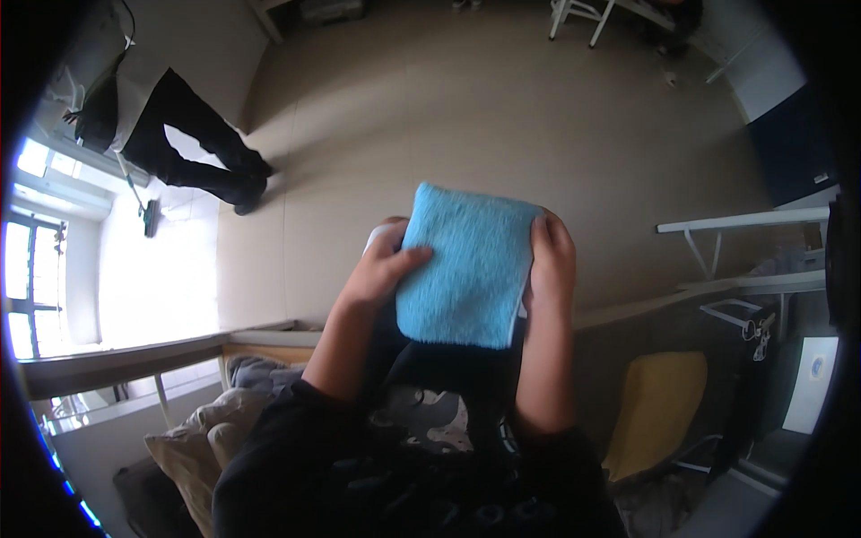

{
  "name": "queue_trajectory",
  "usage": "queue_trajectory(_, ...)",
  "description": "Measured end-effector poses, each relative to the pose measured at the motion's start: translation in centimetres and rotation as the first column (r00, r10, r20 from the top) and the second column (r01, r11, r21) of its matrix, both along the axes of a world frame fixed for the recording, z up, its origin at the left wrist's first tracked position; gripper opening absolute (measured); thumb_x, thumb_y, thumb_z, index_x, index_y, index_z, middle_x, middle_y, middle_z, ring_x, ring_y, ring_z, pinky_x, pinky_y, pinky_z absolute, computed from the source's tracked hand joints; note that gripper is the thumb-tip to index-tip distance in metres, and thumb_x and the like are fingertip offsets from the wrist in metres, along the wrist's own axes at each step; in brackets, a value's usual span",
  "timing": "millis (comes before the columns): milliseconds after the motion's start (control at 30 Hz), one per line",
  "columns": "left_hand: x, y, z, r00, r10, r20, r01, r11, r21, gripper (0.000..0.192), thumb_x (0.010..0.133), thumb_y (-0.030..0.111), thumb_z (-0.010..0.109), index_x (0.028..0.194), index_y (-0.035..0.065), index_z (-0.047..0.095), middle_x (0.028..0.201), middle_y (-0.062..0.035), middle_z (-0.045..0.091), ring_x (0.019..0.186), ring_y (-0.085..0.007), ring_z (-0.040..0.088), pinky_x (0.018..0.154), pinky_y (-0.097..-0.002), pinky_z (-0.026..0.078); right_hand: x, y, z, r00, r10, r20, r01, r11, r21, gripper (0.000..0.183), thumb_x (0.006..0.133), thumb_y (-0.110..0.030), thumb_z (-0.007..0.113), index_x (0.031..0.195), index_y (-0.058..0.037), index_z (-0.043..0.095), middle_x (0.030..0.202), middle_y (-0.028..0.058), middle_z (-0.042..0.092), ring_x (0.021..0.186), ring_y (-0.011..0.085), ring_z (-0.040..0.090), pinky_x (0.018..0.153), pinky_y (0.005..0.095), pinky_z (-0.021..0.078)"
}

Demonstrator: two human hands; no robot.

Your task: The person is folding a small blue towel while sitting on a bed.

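Observation:
A fluffy light-blue cloth [467, 269], folded into a rough rectangle, is held up in front of my body. My left hand [393, 259] grips its left edge with the thumb lying on the front face. Behind that hand shows a bit of something white [378, 237], too covered to name. On the opposite edge, my right hand [553, 259] holds the cloth with its fingers curled along the side. A thin pale hem [514, 323] runs down the cloth's lower right edge. Whatever lies behind the cloth is hidden.
To the left a person in dark trousers [195, 151] stands near a flat mop [149, 216] and a bright window. A yellow chair back [659, 410] is at lower right, below a white shelf [746, 218]. Crumpled clothes [222, 417] lie at lower left. Tiled floor [417, 121] stretches ahead.

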State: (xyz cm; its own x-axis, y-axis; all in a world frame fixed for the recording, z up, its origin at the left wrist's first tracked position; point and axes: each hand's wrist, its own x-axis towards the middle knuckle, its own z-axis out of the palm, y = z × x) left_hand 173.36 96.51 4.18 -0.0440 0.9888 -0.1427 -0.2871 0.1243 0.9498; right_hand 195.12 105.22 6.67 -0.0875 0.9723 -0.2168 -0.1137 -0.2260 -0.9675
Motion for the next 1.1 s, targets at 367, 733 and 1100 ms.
queue_trajectory(367, -6.4, 1.4, -10.9, 0.966, 0.253, -0.046, -0.237, 0.809, -0.538, 0.066, 0.091, 0.023, 0.067, 0.143, -0.0066, 0.038, 0.12, -0.0234, 0.059, 0.105, -0.0278, 0.062, 0.09, -0.0361, 0.052, -7.5, 2.3, -19.9, 0.781, 0.308, -0.544, -0.615, 0.536, -0.579, 0.069, 0.091, -0.045, 0.066, 0.142, -0.0045, 0.041, 0.134, 0.0162, 0.055, 0.124, 0.0301, 0.053, 0.104, 0.0444, 0.0436)
queue_trajectory(733, -10.3, 0.4, -14.8, 0.938, 0.345, -0.025, -0.337, 0.895, -0.293, 0.079, 0.091, 0.002, 0.06, 0.156, 0.0074, 0.014, 0.139, -0.0251, 0.046, 0.117, -0.0285, 0.055, 0.095, -0.0366, 0.049, -12.0, 2.7, -23.2, 0.708, 0.657, -0.259, -0.705, 0.638, -0.308, 0.08, 0.088, -0.031, 0.072, 0.149, -0.0026, 0.03, 0.138, 0.0179, 0.05, 0.126, 0.0289, 0.051, 0.1, 0.0411, 0.0468)
queue_trajectory(1100, -13.7, -4.2, -19.6, 0.345, -0.053, -0.937, -0.096, 0.991, -0.092, 0.06, 0.086, 0.024, 0.067, 0.141, 0.0118, 0.048, 0.151, -0.0276, 0.027, 0.135, -0.0533, 0.034, 0.11, -0.0574, 0.034, -15.0, 0.4, -25.0, 0.679, 0.705, -0.206, -0.698, 0.533, -0.478, 0.073, 0.095, -0.038, 0.061, 0.153, -0.0163, 0.023, 0.141, 0.0165, 0.045, 0.125, 0.0331, 0.05, 0.09, 0.0527, 0.0517)
